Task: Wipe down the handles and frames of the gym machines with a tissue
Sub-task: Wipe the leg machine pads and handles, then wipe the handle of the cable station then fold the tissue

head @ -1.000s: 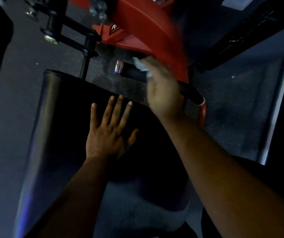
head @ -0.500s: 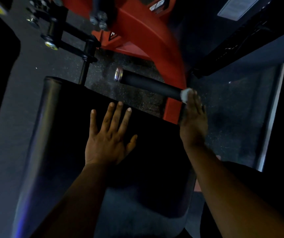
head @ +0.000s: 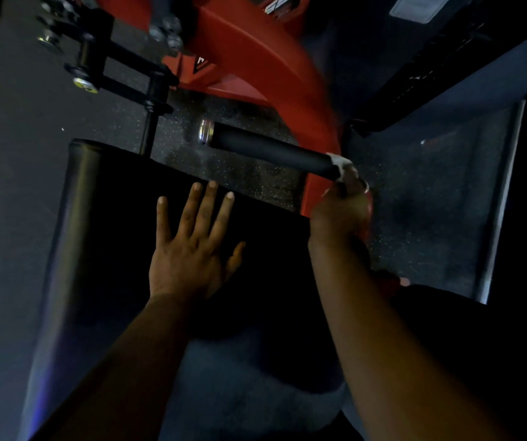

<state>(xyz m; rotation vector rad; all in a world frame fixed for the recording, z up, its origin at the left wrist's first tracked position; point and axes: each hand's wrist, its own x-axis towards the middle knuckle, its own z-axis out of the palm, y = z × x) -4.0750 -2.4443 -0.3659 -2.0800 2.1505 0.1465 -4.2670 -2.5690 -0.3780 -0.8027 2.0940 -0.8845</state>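
Taking the black handle point(head: 268, 149) as landmark: the left hand point(head: 192, 249) lies flat and spread on the pad point(head: 96, 218) below its chrome end; the handle's long axis slants down-right to the red frame point(head: 274, 74), where the right hand point(head: 341, 214), nearer, pinches the tissue point(head: 338, 163) against that inner end

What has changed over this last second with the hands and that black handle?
The right hand, holding the tissue, slid along the black handle from near its chrome end to the end at the red frame. The left hand stayed flat on the black pad.
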